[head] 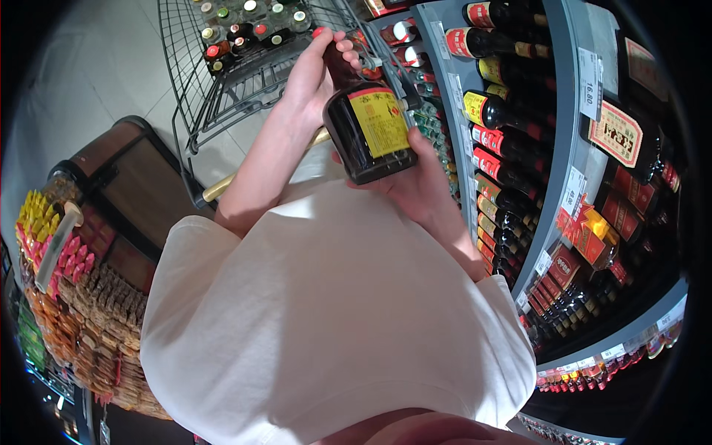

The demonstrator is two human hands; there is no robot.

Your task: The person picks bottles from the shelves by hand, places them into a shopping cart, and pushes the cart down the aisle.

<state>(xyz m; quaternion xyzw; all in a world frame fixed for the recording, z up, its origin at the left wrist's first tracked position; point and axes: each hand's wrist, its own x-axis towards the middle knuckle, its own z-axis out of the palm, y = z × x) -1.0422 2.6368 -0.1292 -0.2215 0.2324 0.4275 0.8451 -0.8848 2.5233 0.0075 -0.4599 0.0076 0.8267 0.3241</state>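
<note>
Both hands hold a dark glass bottle (342,136) with a red cap and a yellow-and-red label bearing writing. It tilts in front of my chest, neck pointing up and away, with the label facing me. My left hand (311,83) wraps around its neck, the thumb close to the cap. At the lower end, my right hand (409,181) supports the base, with its thumb along the side near the label. Some fingers of the right hand are hidden behind the glass.
Ahead stands a wire shopping cart (178,61) carrying several capped bottles (261,28); its push handle (222,186) runs beneath my left forearm. Shelves (445,72) of bottles with price tags rise on the right. Packaged snacks (83,334) are heaped beside a dark display case (139,167) at left.
</note>
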